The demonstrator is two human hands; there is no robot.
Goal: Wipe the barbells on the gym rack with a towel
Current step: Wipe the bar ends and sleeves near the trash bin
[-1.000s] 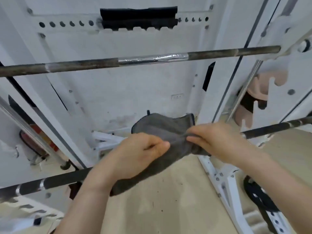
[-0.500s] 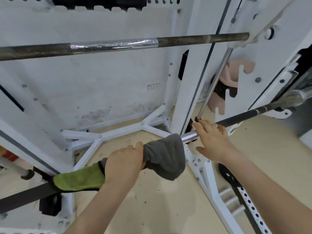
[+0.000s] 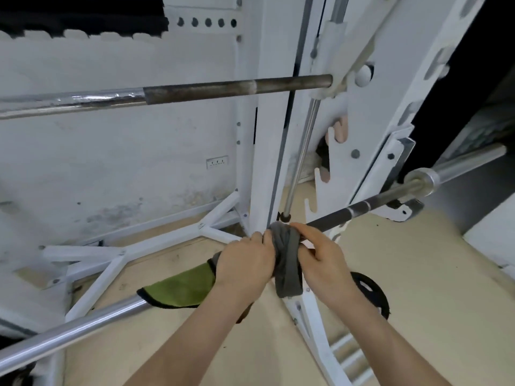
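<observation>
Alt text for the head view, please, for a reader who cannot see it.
The left hand and right hand grip a grey and green towel wrapped round the lower barbell of a white rack. The darker upper barbell rests higher up.

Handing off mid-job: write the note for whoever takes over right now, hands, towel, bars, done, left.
Left hand: grips the towel wrapped round the lower barbell.
Right hand: grips the towel's grey bunch, beside the left hand.
Towel: green end lies along the bar, leftward.
Done: towel set on the lower barbell near the white rack upright; wiped length cannot be told.
Left: wipe along this bar, then the upper barbell, which bears no towel.
</observation>
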